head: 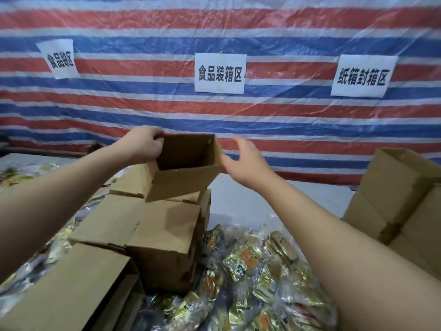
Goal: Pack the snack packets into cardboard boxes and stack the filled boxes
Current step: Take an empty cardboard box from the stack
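Above the far stack of boxes (pixel 152 225): open box (pixel 188 168) tilted, mouth facing near, left hand (pixel 143 146) gripping its left rim. Right hand (pixel 245 161) empty, fingers spread, just right of it. Snack packets (pixel 257 271) piled near, below.

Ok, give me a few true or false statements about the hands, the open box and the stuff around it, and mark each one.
1. The left hand grips the rim of the open box. True.
2. The right hand holds a snack packet. False: it is open and holds nothing, close beside the box's right side.
3. The open box is full of packets. False: the inside that shows is bare cardboard.
4. The snack packets lie in a loose heap below the right arm. True.
5. Three paper signs hang on the striped tarp. True.
6. The stacked boxes at the right edge are blue plastic. False: they are brown cardboard.
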A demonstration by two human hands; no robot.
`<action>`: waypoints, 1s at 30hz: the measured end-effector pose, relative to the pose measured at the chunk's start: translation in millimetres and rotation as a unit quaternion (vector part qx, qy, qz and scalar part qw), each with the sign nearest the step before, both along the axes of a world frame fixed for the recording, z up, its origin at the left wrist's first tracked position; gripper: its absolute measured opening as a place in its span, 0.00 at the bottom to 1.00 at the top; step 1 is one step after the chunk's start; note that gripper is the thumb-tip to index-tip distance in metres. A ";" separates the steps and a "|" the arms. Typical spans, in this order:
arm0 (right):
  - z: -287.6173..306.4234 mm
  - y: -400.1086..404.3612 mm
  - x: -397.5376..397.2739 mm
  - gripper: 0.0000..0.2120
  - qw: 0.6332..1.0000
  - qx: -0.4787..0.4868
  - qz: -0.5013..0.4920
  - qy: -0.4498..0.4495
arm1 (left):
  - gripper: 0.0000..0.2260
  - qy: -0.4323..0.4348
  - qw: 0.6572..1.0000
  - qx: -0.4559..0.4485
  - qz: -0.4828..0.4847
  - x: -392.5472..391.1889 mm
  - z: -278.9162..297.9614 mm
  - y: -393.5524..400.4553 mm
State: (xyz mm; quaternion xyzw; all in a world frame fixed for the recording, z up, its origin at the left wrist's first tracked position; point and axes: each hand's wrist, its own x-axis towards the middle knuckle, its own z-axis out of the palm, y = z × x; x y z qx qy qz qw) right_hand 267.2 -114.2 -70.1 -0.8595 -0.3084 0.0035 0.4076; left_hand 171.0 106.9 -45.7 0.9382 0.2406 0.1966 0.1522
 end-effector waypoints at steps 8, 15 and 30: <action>16.4 -98.3 3.9 0.36 0.986 -0.121 0.018 -0.111 | 0.10 0.012 0.975 -0.145 -0.169 -24.1 -1.4 -128.5; -66.0 -178.1 -18.0 0.07 0.971 -0.227 0.043 -0.055 | 0.10 0.100 0.939 -0.246 -0.216 -43.2 -82.7 -199.2; -276.7 -275.8 -154.3 0.15 0.943 -0.325 0.022 0.071 | 0.08 0.185 0.894 -0.382 -0.146 -152.6 -310.1 -295.4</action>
